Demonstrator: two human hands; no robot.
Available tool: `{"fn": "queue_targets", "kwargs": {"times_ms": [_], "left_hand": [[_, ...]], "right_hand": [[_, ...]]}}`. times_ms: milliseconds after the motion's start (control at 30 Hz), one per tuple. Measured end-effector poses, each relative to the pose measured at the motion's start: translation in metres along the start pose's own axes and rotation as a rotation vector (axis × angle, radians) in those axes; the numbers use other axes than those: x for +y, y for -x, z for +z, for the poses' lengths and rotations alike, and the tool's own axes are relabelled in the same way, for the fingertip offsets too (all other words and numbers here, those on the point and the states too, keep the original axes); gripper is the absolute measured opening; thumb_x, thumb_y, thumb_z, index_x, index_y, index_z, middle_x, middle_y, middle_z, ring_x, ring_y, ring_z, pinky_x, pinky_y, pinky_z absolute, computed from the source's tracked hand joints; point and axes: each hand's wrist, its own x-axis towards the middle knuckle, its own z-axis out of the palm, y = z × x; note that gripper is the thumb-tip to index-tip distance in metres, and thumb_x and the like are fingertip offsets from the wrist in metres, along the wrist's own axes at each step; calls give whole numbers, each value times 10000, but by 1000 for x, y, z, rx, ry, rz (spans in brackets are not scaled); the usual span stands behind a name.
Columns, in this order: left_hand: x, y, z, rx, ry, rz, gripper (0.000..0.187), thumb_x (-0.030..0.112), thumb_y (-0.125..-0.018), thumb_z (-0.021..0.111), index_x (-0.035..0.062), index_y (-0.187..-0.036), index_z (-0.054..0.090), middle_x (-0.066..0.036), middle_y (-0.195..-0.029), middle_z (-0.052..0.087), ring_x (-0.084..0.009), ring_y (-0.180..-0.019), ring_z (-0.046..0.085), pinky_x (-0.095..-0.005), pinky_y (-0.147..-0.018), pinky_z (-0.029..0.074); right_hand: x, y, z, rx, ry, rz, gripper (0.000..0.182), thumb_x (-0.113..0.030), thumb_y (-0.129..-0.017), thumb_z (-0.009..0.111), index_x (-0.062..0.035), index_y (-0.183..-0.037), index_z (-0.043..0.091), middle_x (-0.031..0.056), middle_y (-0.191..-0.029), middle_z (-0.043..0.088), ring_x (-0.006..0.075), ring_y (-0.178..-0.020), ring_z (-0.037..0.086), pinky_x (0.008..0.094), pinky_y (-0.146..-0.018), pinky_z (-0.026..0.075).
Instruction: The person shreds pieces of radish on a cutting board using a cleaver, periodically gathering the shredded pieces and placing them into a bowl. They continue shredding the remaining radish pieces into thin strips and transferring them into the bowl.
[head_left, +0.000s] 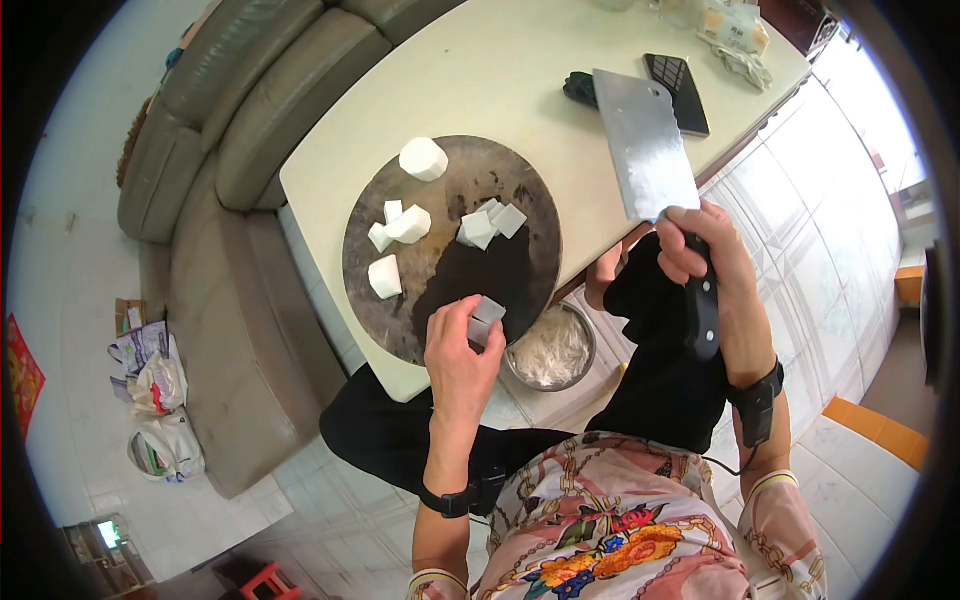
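My right hand is wrapped round the dark handle of a cleaver, its broad blade raised above the table's right edge, apart from the board. At the near edge of a round wooden chopping board, the fingers and thumb of my left hand close on white radish pieces with flat cut faces. Cut radish cubes are grouped on the board's right side. Larger radish chunks lie to the left, with one thick round piece at the far edge. A dark wet patch covers the board's middle.
Below the table edge stands a metal bowl of pale shreds or peelings. On the pale table lie a dark flat case, a black object and a tissue pack. A grey sofa curves along the left.
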Motion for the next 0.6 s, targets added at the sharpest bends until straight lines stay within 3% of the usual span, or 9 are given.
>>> {"fn": "queue_targets", "kwargs": {"times_ms": [67, 167, 267, 333, 400, 467, 600], "left_hand": [[-1, 7, 2, 35, 34, -27, 364, 5, -742, 743, 6, -1086, 624, -138, -985, 627, -290, -884, 624, -380, -779, 509], [-5, 11, 7, 131, -14, 63, 340, 5, -745, 752, 1, -1064, 634, -145, -1011, 630, -313, -926, 618, -385, -798, 509], [-2, 14, 4, 156, -27, 71, 304, 2, -745, 753, -17, -1034, 658, -158, -1059, 633, -336, -972, 608, -396, -813, 507], [-8, 14, 1, 149, -28, 157, 285, -1, -745, 751, -24, -1017, 670, -160, -1073, 634, -343, -993, 602, -406, -826, 501], [-14, 14, -4, 138, -31, 242, 267, -4, -744, 748, -31, -1001, 682, -161, -1087, 635, -349, -1014, 596, -415, -839, 496], [-18, 9, -9, 3, -39, 350, 244, -12, -735, 741, -38, -975, 698, -161, -1075, 644, -361, -1024, 592, -426, -863, 482], [-35, 3, -16, -137, 29, 382, 239, 11, -716, 744, -38, -947, 709, -150, -1034, 659, -335, -1018, 594, -427, -849, 473]], "right_hand": [[-2, 10, 7, 45, 78, -12, 196, -64, -900, 517, 4, -719, 544, 30, -557, 516, 83, -401, 397, 235, -410, 349], [-3, 29, 17, -193, 695, 25, 172, -78, -878, 561, 30, -745, 557, 44, -558, 522, 84, -435, 477, 264, -413, 370], [20, 42, 26, -337, 1228, -252, 82, -36, -824, 583, 39, -842, 555, 148, -540, 503, 262, -470, 561, 378, -458, 432], [31, 48, 36, -480, 1452, -435, 182, 6, -753, 586, 21, -928, 539, 183, -556, 537, 383, -543, 585, 446, -496, 460], [38, 53, 47, -510, 1530, -409, 204, 12, -721, 596, 34, -910, 524, 180, -571, 550, 375, -546, 596, 439, -493, 465], [45, 55, 56, -534, 1610, -380, 228, 17, -688, 606, 47, -892, 509, 177, -586, 563, 366, -550, 608, 432, -490, 469], [54, 60, 70, -554, 1719, -356, 265, 21, -660, 613, 67, -890, 488, 188, -675, 590, 344, -557, 627, 411, -471, 472]]}}
